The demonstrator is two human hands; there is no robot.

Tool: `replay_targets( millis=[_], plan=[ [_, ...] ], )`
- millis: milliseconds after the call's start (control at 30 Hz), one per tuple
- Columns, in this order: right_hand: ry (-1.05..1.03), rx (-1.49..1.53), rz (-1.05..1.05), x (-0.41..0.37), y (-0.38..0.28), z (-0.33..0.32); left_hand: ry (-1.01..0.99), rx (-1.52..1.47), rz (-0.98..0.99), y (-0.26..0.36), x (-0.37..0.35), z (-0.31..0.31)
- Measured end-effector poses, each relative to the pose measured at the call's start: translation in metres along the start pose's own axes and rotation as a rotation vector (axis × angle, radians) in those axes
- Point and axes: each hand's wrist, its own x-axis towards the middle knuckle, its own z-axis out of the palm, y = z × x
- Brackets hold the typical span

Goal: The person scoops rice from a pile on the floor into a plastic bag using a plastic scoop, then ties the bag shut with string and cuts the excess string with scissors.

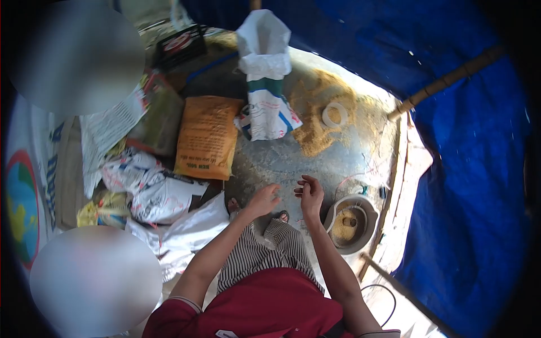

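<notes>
Just beyond the right hand (311,194), on its outer side, a round grey tub (371,221) stands on the floor (265,160), with loose yellowish meal (340,230) inside and a short brown piece (349,222) near its middle; what that piece is, I cannot tell. Farther forward, a pale round container (335,115) sits amid a spread of similar tan meal (315,135) on the floor; its contents are unclear. To its left lies a long white sack (265,84) with a green band and red and blue print, its mouth gaping at the far end, the inside too pale to read. An orange sack (207,135) with dark lettering lies beside it, and crumpled printed bags (163,191) are heaped farther left. A dark crate (180,48) is near the far left edge of the floor.

Both hands hover above the floor in front of the striped trousers (265,253). The left hand (264,201) has its fingers loosely bent and parted, clamped on nothing; the right has its fingers curled inward, also slack and unclamped. The hands are apart from each other.

The floor is grey and dusty. A blue tarp (468,146) walls the right side, with a wooden pole (451,81) across it.
</notes>
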Motion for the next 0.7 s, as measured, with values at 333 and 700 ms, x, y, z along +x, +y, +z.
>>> replay_targets(
  millis=[333, 700],
  plan=[
    [0.39, 0.112, -0.08, 0.051, 0.11, 0.008, -0.104, 0.022, 0.054, -0.101, 0.155, 0.04],
    [0.508, 0.169, -0.028, 0.167, 0.343, 0.037, -0.175, 0.233, 0.297, -0.23, 0.331, 0.139]
  ],
)
